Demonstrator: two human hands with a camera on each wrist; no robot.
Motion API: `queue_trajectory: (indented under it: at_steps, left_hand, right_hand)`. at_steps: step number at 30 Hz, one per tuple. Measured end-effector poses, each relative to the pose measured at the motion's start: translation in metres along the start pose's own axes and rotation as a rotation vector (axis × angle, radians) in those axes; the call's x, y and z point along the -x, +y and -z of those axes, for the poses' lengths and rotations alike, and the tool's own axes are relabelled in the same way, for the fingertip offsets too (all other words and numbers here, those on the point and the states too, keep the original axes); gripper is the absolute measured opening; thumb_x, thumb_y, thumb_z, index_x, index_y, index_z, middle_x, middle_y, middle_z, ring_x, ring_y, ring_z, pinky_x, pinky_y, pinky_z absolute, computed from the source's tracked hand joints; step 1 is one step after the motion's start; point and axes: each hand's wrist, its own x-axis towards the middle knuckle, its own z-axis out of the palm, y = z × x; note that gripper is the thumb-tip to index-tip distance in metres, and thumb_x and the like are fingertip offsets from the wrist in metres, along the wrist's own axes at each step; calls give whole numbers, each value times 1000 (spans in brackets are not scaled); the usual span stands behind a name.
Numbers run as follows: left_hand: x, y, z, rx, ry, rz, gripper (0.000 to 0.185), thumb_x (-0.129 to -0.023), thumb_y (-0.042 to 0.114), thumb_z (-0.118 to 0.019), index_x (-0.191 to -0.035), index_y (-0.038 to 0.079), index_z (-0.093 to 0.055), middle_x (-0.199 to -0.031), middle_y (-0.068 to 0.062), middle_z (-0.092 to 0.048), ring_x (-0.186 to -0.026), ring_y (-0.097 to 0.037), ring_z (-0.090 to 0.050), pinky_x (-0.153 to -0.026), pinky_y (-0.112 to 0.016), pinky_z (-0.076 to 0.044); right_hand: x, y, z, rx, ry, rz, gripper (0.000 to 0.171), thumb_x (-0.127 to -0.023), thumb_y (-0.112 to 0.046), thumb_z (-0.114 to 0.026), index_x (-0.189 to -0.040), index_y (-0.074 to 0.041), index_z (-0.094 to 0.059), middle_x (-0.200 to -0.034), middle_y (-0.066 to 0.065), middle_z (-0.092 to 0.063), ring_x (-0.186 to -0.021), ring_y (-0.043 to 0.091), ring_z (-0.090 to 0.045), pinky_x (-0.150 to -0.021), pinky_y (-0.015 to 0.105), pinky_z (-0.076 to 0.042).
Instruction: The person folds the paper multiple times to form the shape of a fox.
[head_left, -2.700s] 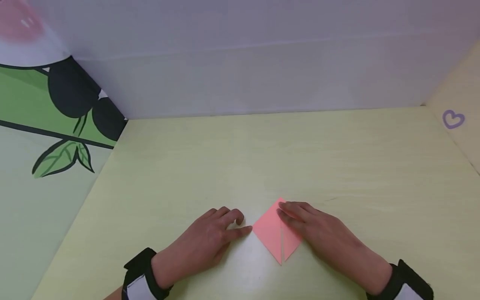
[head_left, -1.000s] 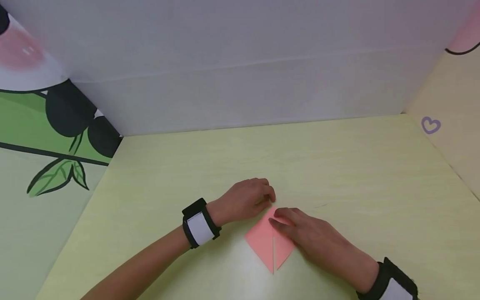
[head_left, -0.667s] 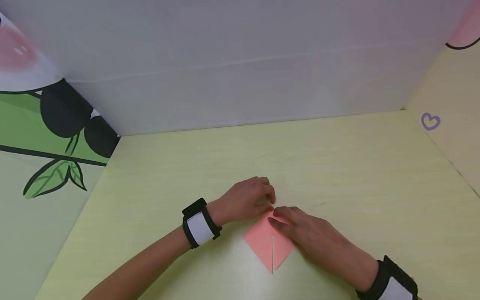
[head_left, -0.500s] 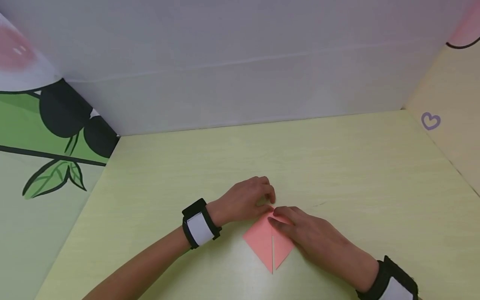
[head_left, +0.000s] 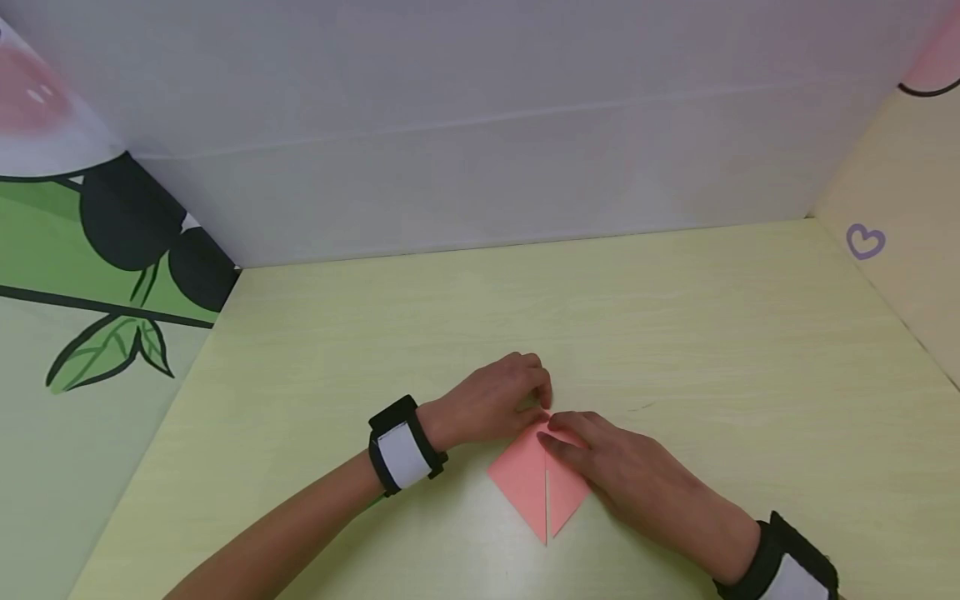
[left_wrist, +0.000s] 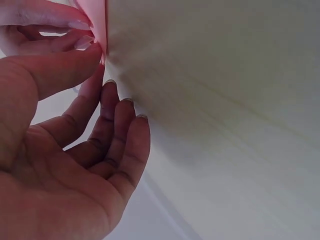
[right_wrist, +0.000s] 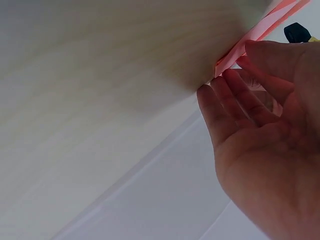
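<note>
A pink sheet of origami paper [head_left: 519,471], folded into a diamond with a slit running up from its bottom corner, lies flat on the table. At its top corner my left hand [head_left: 487,398] pinches the paper between thumb and forefinger; the left wrist view shows these two fingertips meeting at the paper's tip [left_wrist: 98,22], with the other fingers loosely bent. My right hand [head_left: 630,462] rests on the paper's right half and covers part of it. Its fairly straight fingers press near the top corner, as the right wrist view also shows beside the paper [right_wrist: 260,30].
The pale wooden table [head_left: 375,333] spreads around the paper. A whitish panel [head_left: 480,183] stands along its back edge. On the left is a panel with painted leaves [head_left: 105,350]; on the right, a wall bears a purple heart [head_left: 866,242]. Both wrists wear black straps [head_left: 405,446].
The left hand has moved from the paper's left corner up to its top corner and now pinches it there. The right hand has stayed on the right half. Little differs over the last half second.
</note>
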Motion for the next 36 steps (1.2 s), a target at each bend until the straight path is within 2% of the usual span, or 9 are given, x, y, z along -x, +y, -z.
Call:
queue_trajectory:
  at_steps: [7, 11, 16, 19, 23, 28, 32, 36]
  left_hand:
    - [0, 0, 1, 54, -2, 6, 8, -94, 12, -74, -95, 17, -67, -89, 10, -62, -91, -11, -53, -78, -22, -48]
    - [1, -1, 4, 143, 7, 17, 7, -94, 13, -73, -95, 17, -67, -86, 13, -65, -86, -7, -57, -77, -22, -49]
    - [4, -5, 11, 290, 75, 11, 6, -93, 13, -74, -94, 14, -68, -86, 10, -69, -78, -6, -63, -73, -25, -53]
    - [7, -7, 18, 319, 122, -12, 8, -93, 11, -75, -97, 13, -69, -89, 11, -71, -78, -5, -64, -71, -26, -53]
    - [11, -5, 30, 293, 186, -53, 6, -93, 13, -75, -99, 14, -73, -90, 12, -72, -79, -2, -62, -71, -29, -54]
    - [15, 2, 46, 241, 271, -101, 4, -94, 20, -76, -92, 17, -76, -85, 18, -68, -81, -2, -59, -74, -31, -53]
    - [18, 9, 59, 201, 320, -110, 3, -94, 19, -76, -91, 17, -76, -85, 18, -67, -83, -6, -59, -76, -27, -51]
    - [21, 17, 68, 133, 395, -140, 5, -92, 13, -76, -90, 17, -75, -85, 17, -66, -83, -5, -58, -79, -24, -50]
  right_hand:
    - [-1, -1, 1, -44, 3, -13, 55, -85, 4, -78, -136, -12, -65, -135, 7, -58, -119, 22, -57, -58, 23, -53]
    - [-1, -1, 4, -53, 41, -25, 52, -85, 3, -79, -133, -12, -66, -132, 7, -57, -118, 22, -57, -55, 21, -50]
    - [2, 2, 9, -55, 126, -65, 45, -84, 1, -80, -125, -10, -67, -128, 7, -59, -115, 21, -60, -58, 24, -54]
    - [3, 4, 13, -41, 186, -73, 41, -83, 0, -81, -120, -8, -65, -126, 8, -60, -111, 21, -62, -63, 27, -57]
    - [5, 6, 21, -26, 222, -115, 42, -81, 0, -82, -119, -7, -65, -125, 7, -61, -109, 22, -63, -66, 30, -59]
    - [8, 8, 30, -24, 222, -187, 47, -80, 1, -83, -124, -5, -65, -128, 5, -60, -112, 21, -62, -70, 33, -60]
    - [11, 9, 36, -4, 235, -222, 54, -79, 1, -85, -128, -5, -63, -130, 5, -60, -115, 23, -62, -77, 36, -60]
    - [13, 11, 40, 4, 268, -253, 53, -79, 2, -84, -127, -7, -63, -128, 4, -61, -113, 23, -63, -75, 36, -60]
